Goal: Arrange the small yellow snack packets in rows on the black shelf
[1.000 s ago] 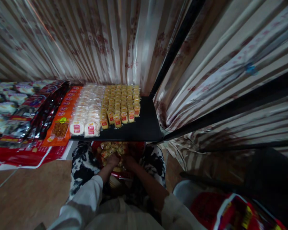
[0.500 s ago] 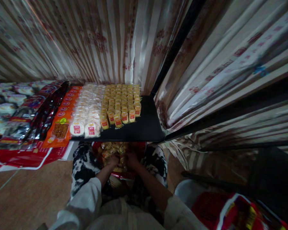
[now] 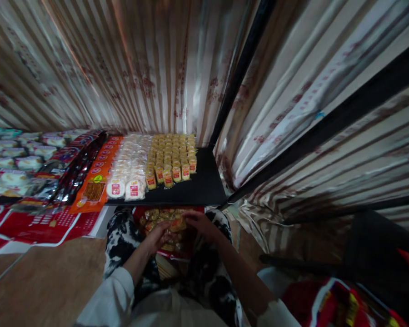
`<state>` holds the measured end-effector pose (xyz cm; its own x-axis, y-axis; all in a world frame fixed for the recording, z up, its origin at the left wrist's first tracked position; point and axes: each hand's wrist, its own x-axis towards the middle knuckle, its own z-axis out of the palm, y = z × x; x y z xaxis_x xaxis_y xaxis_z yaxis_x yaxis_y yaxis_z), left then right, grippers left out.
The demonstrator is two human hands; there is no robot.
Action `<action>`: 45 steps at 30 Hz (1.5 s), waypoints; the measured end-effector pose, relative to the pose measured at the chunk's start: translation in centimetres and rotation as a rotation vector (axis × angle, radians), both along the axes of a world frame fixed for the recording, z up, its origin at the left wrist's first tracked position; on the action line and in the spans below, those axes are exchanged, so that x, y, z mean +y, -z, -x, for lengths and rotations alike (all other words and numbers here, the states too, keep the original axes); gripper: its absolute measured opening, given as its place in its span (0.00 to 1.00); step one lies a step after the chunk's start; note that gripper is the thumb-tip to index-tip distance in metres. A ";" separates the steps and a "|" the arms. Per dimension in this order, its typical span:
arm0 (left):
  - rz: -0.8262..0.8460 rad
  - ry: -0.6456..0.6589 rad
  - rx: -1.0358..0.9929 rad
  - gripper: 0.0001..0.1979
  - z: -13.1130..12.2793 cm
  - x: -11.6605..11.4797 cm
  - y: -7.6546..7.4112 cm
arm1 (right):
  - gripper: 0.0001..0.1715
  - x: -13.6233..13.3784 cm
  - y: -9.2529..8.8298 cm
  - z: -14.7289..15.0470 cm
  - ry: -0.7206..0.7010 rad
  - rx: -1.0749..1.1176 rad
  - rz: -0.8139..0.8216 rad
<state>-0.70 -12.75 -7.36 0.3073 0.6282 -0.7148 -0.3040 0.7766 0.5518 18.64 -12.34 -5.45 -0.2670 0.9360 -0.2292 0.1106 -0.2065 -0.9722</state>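
Note:
Over a red bag [image 3: 198,210] between my knees, both hands are close together. The bag holds several small snacks in clear, yellowish wrappers [image 3: 153,214]. My left hand [image 3: 157,237] has its fingers curled around the near side of a wrapped snack [image 3: 178,224] with an orange-red label. From the right, my right hand [image 3: 200,223] reaches in with fingers stretched out, the tips beside that same snack. Dim light hides whether those tips touch it. On the black shelf [image 3: 207,179] just ahead stand tight rows of small yellow wrapped snacks [image 3: 172,156].
Left of the yellow rows lie white round wrapped crackers [image 3: 126,168], an orange snack packet [image 3: 94,186], dark shiny packets [image 3: 66,168] and white packs [image 3: 15,156]. A striped curtain [image 3: 139,68] and black frame bar [image 3: 235,81] border the shelf. Red packaging [image 3: 303,299] sits at lower right.
Both hands have risen out of the snacks in the bag, and a labelled snack now shows between them. My right fingers have straightened. The view has shifted slightly.

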 end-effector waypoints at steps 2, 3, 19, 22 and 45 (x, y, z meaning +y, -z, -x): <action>-0.032 -0.084 -0.066 0.07 0.0 -0.2 -1.3 | 0.19 -0.1 -0.6 0.0 0.088 0.109 0.050; -0.042 -0.112 -0.080 0.07 -0.1 -0.2 -2.0 | 0.22 -0.2 -0.8 0.2 0.133 0.175 0.075; -0.195 -0.391 -0.226 0.06 -6.2 1.1 -5.7 | 0.24 0.0 -2.9 2.1 0.478 0.186 -0.175; -0.186 -0.388 -0.174 0.07 -7.9 1.8 -6.5 | 0.20 0.9 -2.9 1.1 0.532 0.096 -0.214; -0.347 -0.320 0.267 0.20 -12.8 11.1 -4.9 | 0.24 12.8 -2.4 -3.9 0.560 -0.396 -0.442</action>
